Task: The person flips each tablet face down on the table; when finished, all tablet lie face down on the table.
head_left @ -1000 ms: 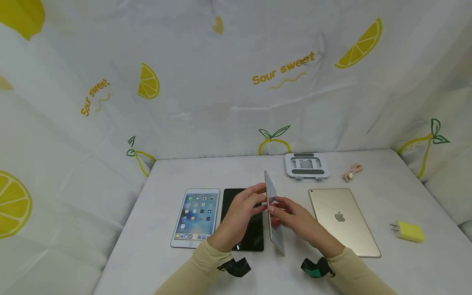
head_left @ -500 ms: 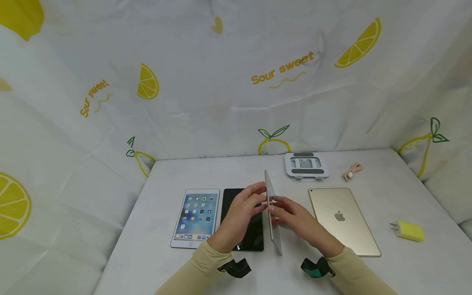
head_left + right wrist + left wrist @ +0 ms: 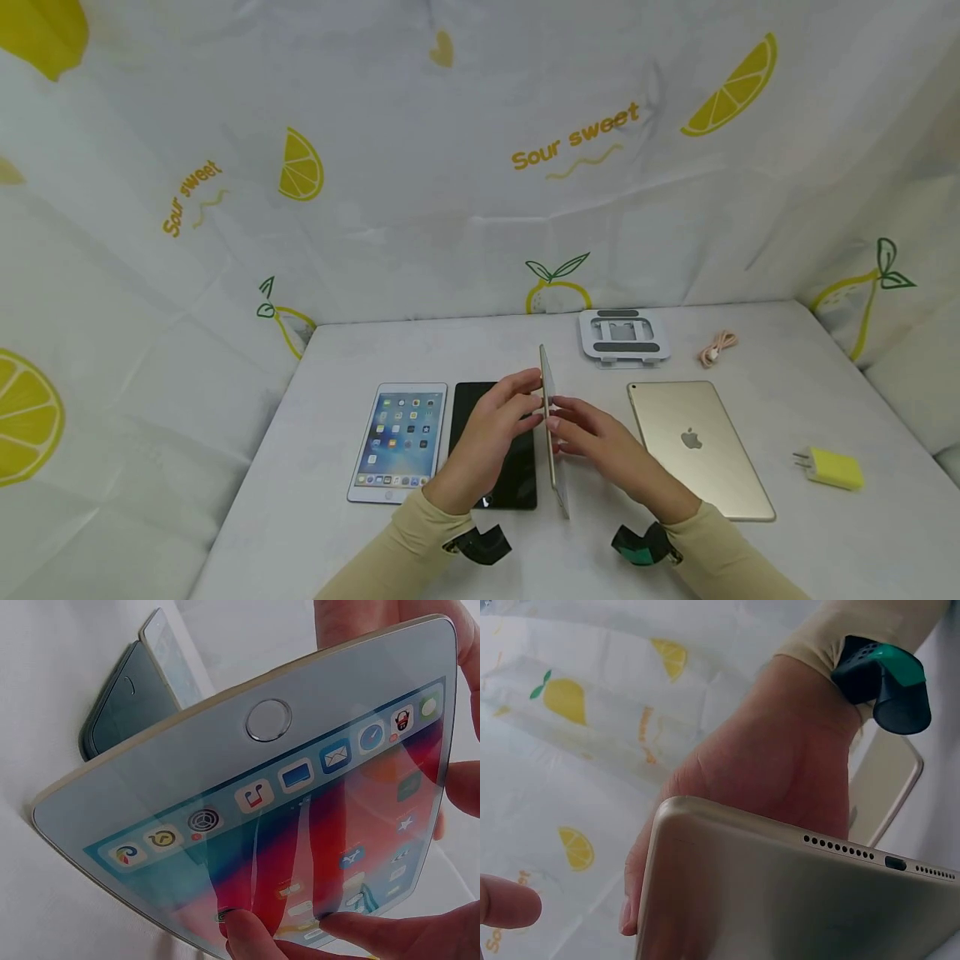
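Observation:
A gold-backed tablet [image 3: 551,433] with a white front stands tilted on edge, nearly edge-on in the head view. My left hand [image 3: 491,433] holds it at the back and upper edge, fingers bent. From the other side my right hand [image 3: 600,437] grips it, with fingertips [image 3: 251,937] against the lit screen. App icons and a round home button show on the tablet [image 3: 270,720] in the right wrist view. Its plain back [image 3: 802,900], speaker holes and charging port show in the left wrist view, hiding most of my right fingers.
A white tablet [image 3: 403,442] with its screen lit and a black tablet [image 3: 517,471] lie at left. A gold tablet [image 3: 697,450] lies face down at right. Behind are a white stand [image 3: 624,337], a pink cable [image 3: 717,348] and a yellow charger [image 3: 832,469].
The tablet has turned gradually from showing a sliver of its screen to almost edge-on, its near end swinging left. Both hands stay almost in the same place.

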The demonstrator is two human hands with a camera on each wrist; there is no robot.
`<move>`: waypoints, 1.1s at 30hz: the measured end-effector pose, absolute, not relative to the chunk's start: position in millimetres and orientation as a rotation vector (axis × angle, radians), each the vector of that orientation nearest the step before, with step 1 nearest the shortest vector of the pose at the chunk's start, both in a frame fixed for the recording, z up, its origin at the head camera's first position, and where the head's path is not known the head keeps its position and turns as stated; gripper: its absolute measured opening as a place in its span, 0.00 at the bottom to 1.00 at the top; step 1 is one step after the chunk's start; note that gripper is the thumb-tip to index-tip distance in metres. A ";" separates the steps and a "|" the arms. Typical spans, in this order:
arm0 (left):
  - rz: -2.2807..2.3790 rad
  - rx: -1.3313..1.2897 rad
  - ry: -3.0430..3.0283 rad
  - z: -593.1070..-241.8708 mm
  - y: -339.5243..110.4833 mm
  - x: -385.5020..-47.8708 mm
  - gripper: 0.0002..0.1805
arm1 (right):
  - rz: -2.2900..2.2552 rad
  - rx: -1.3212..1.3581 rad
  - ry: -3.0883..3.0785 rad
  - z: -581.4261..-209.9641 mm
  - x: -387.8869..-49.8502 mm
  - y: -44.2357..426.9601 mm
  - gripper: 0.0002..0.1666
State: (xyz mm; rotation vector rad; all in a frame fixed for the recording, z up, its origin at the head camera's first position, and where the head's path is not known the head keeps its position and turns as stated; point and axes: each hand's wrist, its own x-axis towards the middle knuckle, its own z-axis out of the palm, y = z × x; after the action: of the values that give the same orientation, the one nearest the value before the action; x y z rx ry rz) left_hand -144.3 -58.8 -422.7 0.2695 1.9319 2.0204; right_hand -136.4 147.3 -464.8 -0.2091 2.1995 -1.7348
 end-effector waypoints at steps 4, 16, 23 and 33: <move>2.020 0.273 1.929 -423.0 -58.7 -144.5 0.29 | -1.745 -0.227 2.193 -463.1 -135.5 146.9 0.40; 2.003 0.294 1.940 -423.4 -58.7 -143.9 0.28 | -1.800 -0.234 2.145 -458.5 -133.4 146.8 0.41; 2.000 0.282 1.942 -425.2 -57.6 -143.7 0.29 | -1.783 -0.215 2.149 -457.5 -135.1 145.5 0.42; 1.966 0.222 1.930 -433.6 -50.7 -145.0 0.30 | -1.762 -0.220 2.173 -449.8 -134.7 153.1 0.42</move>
State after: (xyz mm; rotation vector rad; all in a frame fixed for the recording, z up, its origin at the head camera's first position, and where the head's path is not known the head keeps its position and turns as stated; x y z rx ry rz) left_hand -145.0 -50.7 -433.6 0.2218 1.9296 1.9656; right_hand -134.7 153.1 -449.8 -0.2202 2.1733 -1.7616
